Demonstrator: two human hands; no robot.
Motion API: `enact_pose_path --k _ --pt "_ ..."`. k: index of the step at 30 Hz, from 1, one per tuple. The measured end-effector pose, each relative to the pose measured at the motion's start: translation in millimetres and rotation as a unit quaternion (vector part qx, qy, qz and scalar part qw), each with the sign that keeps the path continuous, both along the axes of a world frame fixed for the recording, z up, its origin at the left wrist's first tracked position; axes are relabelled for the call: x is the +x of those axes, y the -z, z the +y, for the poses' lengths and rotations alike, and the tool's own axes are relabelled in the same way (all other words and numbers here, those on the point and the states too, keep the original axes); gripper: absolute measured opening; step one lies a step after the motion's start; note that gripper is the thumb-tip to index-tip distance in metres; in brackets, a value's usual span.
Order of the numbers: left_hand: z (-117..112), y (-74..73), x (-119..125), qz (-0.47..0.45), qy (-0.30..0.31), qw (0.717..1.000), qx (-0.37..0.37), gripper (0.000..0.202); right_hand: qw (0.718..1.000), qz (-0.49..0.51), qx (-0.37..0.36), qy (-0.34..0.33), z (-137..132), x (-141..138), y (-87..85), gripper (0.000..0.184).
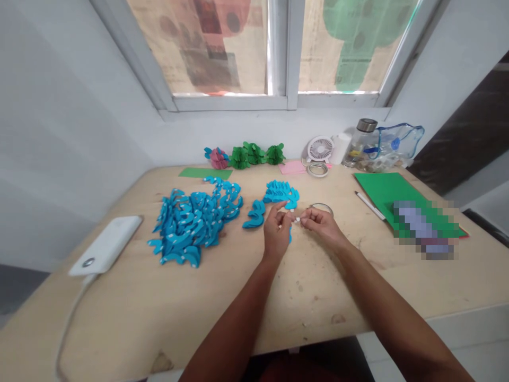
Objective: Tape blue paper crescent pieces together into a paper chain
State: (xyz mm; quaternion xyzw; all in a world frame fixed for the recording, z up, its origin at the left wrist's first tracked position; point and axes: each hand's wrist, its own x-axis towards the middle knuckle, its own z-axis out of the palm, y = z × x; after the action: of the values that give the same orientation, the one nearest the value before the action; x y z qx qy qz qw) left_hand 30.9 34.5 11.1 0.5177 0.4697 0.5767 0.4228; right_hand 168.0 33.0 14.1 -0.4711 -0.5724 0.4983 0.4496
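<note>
My left hand point(277, 229) is closed around a blue paper piece point(290, 237), mostly hidden by the fingers, with small white bits showing near it. Facing it, my right hand point(321, 224) pinches at a tiny white piece point(298, 219) that looks like a bit of tape. Just left of my hands lies a wavy blue paper cutout point(254, 215). Beyond them sits a small group of stacked blue cutouts point(280, 192). A large heap of blue paper cutouts point(191, 220) dotted with white bits spreads to the left. Behind my right hand, a tape roll point(323, 208) is partly covered.
At the left is a white power bank point(107, 244) with a cable. Along the wall stand green paper flowers point(254, 154), a pink one point(218, 158), a small fan point(320, 149) and a bottle point(360, 143). Green sheets point(382, 193) and a pen point(369, 205) lie right.
</note>
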Motion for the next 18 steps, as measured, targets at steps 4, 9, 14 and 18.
enact_pose_path --k 4,9,14,18 --pt "-0.1 6.5 -1.8 0.06 0.013 0.996 0.058 0.032 1.0 0.004 -0.012 -0.01 0.6 0.3 0.9 0.02" --pt "-1.7 5.1 -2.5 0.107 0.007 0.989 0.105 0.034 1.0 0.011 -0.018 -0.019 1.1 -0.1 2.7 0.02" --pt "-3.1 1.1 -2.3 0.108 0.012 0.988 0.109 0.034 0.999 0.019 -0.027 -0.019 1.0 -0.8 4.5 0.02" --pt "-3.2 -0.2 -2.5 0.118 0.02 0.985 0.127 0.036 0.999 0.011 -0.023 -0.021 0.5 -0.5 3.7 0.022"
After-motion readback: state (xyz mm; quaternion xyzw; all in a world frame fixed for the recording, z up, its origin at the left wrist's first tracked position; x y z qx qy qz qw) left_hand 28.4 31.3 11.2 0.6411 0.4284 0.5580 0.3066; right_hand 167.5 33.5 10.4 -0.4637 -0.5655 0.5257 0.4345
